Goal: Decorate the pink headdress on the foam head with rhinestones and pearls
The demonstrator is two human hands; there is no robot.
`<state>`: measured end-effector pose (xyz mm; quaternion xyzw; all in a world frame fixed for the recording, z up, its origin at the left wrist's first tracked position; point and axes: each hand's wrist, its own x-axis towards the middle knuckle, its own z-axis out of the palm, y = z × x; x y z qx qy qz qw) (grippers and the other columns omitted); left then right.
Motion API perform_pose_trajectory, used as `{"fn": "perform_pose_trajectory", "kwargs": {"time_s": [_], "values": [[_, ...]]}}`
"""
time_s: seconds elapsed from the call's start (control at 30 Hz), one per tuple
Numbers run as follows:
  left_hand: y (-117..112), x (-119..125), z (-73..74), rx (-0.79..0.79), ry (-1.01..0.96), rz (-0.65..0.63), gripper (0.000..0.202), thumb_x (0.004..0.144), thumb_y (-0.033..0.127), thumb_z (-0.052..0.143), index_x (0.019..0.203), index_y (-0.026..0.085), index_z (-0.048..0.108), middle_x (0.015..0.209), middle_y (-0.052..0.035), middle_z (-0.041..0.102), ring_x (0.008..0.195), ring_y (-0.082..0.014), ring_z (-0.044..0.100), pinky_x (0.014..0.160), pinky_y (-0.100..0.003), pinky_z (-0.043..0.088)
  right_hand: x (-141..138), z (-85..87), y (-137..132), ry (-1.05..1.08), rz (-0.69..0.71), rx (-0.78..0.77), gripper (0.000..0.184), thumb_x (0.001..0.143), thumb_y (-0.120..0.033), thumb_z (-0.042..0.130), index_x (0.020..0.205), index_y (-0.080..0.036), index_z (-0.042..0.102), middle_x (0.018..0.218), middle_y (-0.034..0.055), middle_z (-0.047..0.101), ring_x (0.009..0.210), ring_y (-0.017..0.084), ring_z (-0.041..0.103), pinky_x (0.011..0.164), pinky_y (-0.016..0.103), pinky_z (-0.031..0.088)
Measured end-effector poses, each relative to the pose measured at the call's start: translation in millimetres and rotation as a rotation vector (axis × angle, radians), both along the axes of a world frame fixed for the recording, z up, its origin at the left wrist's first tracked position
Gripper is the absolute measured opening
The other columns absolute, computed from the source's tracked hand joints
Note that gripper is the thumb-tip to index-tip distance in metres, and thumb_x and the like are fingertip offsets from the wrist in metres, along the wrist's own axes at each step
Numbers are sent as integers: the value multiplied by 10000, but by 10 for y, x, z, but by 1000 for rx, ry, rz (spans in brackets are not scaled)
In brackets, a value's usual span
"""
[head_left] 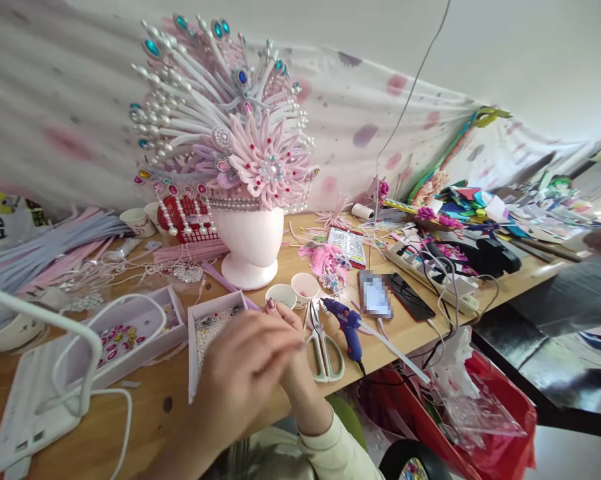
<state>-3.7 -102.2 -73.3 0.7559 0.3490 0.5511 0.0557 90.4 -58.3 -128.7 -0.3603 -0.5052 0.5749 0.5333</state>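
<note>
My left hand (240, 373) is smeared by motion in front of the tray of beads (216, 328). Its fingers reach across my right hand, and I cannot tell whether they hold anything. Partly behind it, my right hand (295, 360) has its thumb and finger drawn together by the paper cups (281, 295); anything pinched there is too small or hidden. Just right of that hand lie the scissors (325, 357) with pale handles, blades partly apart. A blue glue gun (345, 323) rests beside them.
A white mannequin head (253, 243) carries a tall pink, white and pearl headdress (240, 133). Left are a box of gems (145, 363) and a white power strip (35, 407). Phones (413, 297), cables and craft scraps crowd the right, where another person's sleeve (570, 293) shows.
</note>
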Motion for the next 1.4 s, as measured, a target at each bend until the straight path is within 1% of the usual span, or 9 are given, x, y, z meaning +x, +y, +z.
{"fn": "perform_pose_trajectory", "kwargs": {"time_s": [0.1, 0.23, 0.33, 0.57, 0.7, 0.83, 1.1, 1.23, 1.4], "values": [[31, -284, -175, -114, -142, 276, 187, 922, 180, 737, 1080, 262, 793, 1012, -23, 787, 938, -182, 741, 857, -290, 611, -69, -4, -87, 38, -29, 14, 563, 949, -718, 553, 663, -253, 415, 563, -73, 325, 493, 100, 283, 464, 263, 253], [71, -303, -440, -442, -531, 217, 67, 869, 319, 811, 906, 274, 845, 932, -19, 789, 849, -170, 741, 705, -229, 608, -208, -42, -160, -9, -75, 96, 535, 1019, -611, 529, 659, -230, 422, 610, -64, 361, 564, 103, 295, 513, 268, 248], [75, -226, -553, -652, -816, 161, 166, 804, 412, 872, 835, 251, 845, 909, -33, 785, 844, -173, 731, 699, -214, 595, -285, -73, -156, -79, -164, 153, 511, 1058, -564, 475, 678, -232, 398, 631, -60, 373, 592, 112, 307, 553, 287, 254], [142, -170, -473, -750, -1256, 153, 407, 620, 560, 965, 726, 203, 801, 709, 9, 705, 697, -108, 638, 660, -175, 553, -264, -74, -120, -165, -166, 162, 513, 1083, -556, 433, 687, -230, 451, 624, -50, 434, 565, 113, 363, 543, 289, 283], [217, -232, -381, -891, -1574, 39, 489, 377, 448, 1063, 652, 169, 770, 687, 10, 706, 664, -95, 637, 644, -183, 573, -198, -91, -95, -7, -124, 37, 522, 1057, -591, 502, 683, -227, 493, 579, -63, 429, 523, 103, 368, 497, 265, 290], [241, -259, -326, -954, -1682, 24, 539, 316, 404, 1077, 661, 153, 747, 678, 12, 689, 652, -103, 637, 613, -198, 577, -178, -90, -62, 162, -72, -65, 490, 993, -580, 642, 683, -221, 522, 596, -67, 439, 527, 93, 366, 490, 243, 308], [208, -290, -364, -916, -1447, -131, 576, 614, 547, 972, 564, 190, 521, 575, 59, 483, 544, -81, 453, 542, -195, 457, -204, -56, 10, 274, -8, -250, 504, 819, -638, 820, 671, -208, 603, 579, -75, 427, 510, 73, 341, 468, 211, 289], [197, -407, -464, -851, -1117, 56, 549, 807, 619, 802, 604, 206, 502, 599, 50, 466, 575, -104, 450, 580, -225, 417, -204, -25, 42, 298, 54, -302, 507, 797, -634, 838, 646, -208, 609, 553, -81, 414, 469, 64, 319, 448, 204, 282], [232, -624, -483, -755, -563, 393, 374, 937, 421, 607, 633, 224, 517, 581, 47, 440, 563, -129, 417, 558, -264, 330, -218, -66, 77, 211, 44, -292, 525, 803, -676, 808, 653, -213, 612, 549, -79, 414, 465, 69, 321, 446, 207, 288]]}}
